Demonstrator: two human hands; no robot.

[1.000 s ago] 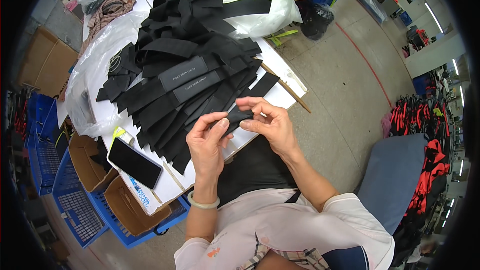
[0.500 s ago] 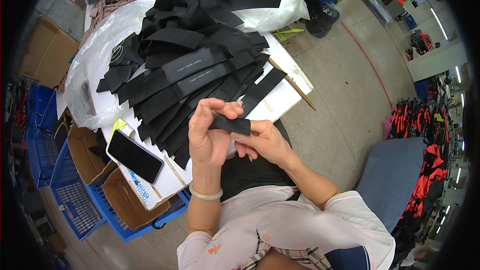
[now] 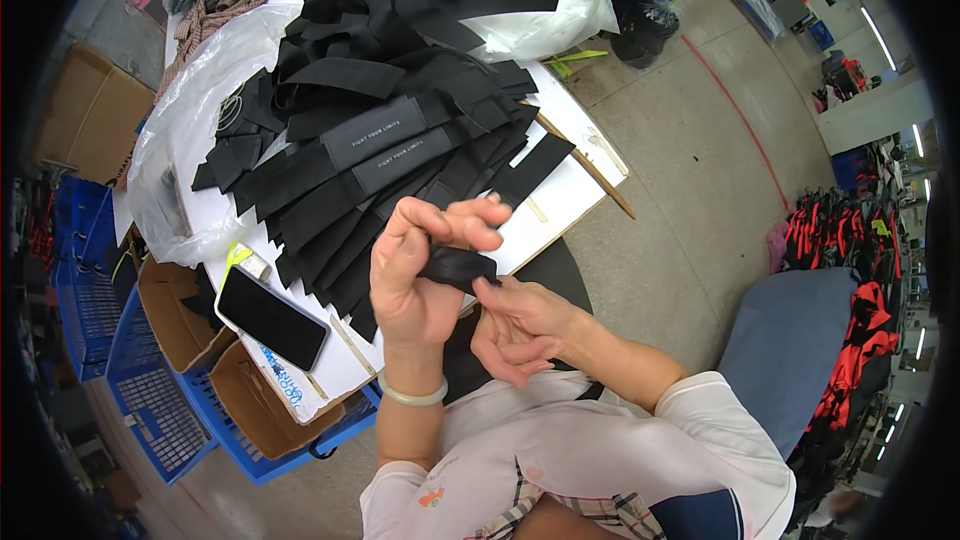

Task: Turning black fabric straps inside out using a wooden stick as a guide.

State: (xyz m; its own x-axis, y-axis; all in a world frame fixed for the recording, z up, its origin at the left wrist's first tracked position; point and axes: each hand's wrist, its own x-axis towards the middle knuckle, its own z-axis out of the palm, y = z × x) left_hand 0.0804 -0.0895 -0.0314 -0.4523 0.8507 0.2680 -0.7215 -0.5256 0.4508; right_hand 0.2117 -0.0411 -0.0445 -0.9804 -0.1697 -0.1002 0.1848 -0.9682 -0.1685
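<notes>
A small black fabric strip (image 3: 460, 267) is held between my two hands, above the near edge of the table. My left hand (image 3: 412, 275) has its fingers curled over the strip's left end, the upper ones partly raised. My right hand (image 3: 525, 325) pinches the strip's right end between thumb and fingertips, with the other fingers folded in. Just beyond lies a heap of long black fabric strips (image 3: 350, 180), fanned out and overlapping. Two of them carry a dark label patch (image 3: 375, 130) with pale print.
A phone (image 3: 270, 315) lies at the white table's (image 3: 345, 365) left edge. Below it stand a blue plastic crate (image 3: 155, 410) and an open cardboard box (image 3: 265, 405). Clear plastic bags (image 3: 165, 155) flank the heap. A wooden stick (image 3: 600, 185) juts past the table's right edge.
My right hand has shifted down, its fingers now folded below the strip's end. The strip has turned from flat to bunched or folded. My left fingers have lifted a little.
</notes>
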